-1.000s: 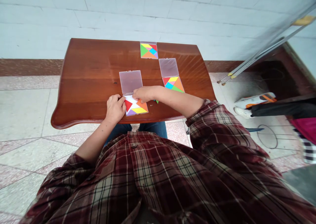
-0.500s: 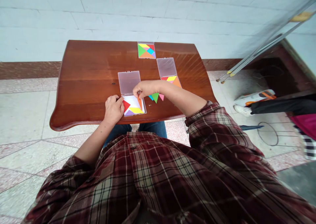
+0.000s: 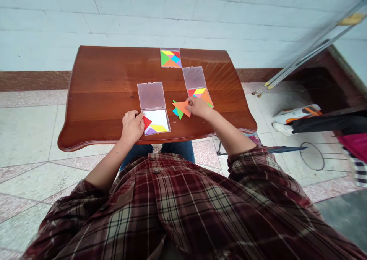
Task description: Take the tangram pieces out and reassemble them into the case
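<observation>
1. Wooden desk (image 3: 97,115) carries three tangram cases, centre frame.
2. I read the right grip (image 3: 198,107) pinching an orange triangle (image 3: 181,108) over loose green and blue pieces (image 3: 177,113).
3. Left grip (image 3: 132,127) sits curled against the nearest case (image 3: 156,122); I cannot tell whether it holds on.

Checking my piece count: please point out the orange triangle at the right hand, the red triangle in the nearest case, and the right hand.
orange tangram triangle (image 3: 181,108), head view, its flat middle
red tangram triangle (image 3: 146,122), head view, its flat middle
right hand (image 3: 198,107), head view, back of the hand
</observation>
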Tool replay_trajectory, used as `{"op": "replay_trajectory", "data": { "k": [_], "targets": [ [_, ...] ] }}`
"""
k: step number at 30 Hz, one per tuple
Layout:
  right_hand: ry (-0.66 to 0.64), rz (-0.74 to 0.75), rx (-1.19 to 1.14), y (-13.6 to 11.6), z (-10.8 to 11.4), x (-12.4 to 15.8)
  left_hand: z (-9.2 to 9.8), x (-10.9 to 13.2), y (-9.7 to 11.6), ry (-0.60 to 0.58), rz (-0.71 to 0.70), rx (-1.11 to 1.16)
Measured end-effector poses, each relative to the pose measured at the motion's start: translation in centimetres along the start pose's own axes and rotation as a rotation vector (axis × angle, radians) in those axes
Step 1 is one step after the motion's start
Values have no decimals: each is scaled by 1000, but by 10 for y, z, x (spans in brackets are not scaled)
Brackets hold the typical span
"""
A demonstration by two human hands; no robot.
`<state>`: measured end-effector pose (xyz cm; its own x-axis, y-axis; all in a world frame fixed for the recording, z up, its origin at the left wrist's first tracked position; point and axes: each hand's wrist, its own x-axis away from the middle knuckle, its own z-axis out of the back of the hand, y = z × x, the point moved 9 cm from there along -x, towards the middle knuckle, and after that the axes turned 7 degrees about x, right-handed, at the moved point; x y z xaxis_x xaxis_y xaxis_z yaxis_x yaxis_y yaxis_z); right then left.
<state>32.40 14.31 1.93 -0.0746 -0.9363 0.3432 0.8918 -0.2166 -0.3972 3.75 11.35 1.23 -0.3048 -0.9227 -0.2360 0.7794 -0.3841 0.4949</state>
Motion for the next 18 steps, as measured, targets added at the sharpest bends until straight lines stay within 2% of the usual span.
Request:
{"op": "replay_trajectory", "data": {
  "k": [2, 4, 5, 7, 9, 10, 13, 18],
  "targets": [
    [111, 32, 134, -12, 5, 5, 0, 0, 0, -1, -6, -11],
    [212, 119, 188, -40, 7, 14, 0, 0, 0, -3, -10, -15],
    [221, 207, 182, -60, 2, 20, 0, 0, 0, -1, -10, -16],
    [87, 352, 142, -100, -25, 29, 1, 0, -1, 4, -6, -11],
    [-48, 385, 130, -129, -54, 36, 2, 1, -1, 2, -10, 11],
    [-55, 378, 145, -140, -64, 38, 3, 1, -1, -4, -18, 27],
    [-58, 340, 206, -159, -84, 39, 2, 2, 2, -22, -50, 45],
    [-76, 294, 196, -161, -95, 37, -4, 4, 8, -50, -76, -45]
  ]
}}
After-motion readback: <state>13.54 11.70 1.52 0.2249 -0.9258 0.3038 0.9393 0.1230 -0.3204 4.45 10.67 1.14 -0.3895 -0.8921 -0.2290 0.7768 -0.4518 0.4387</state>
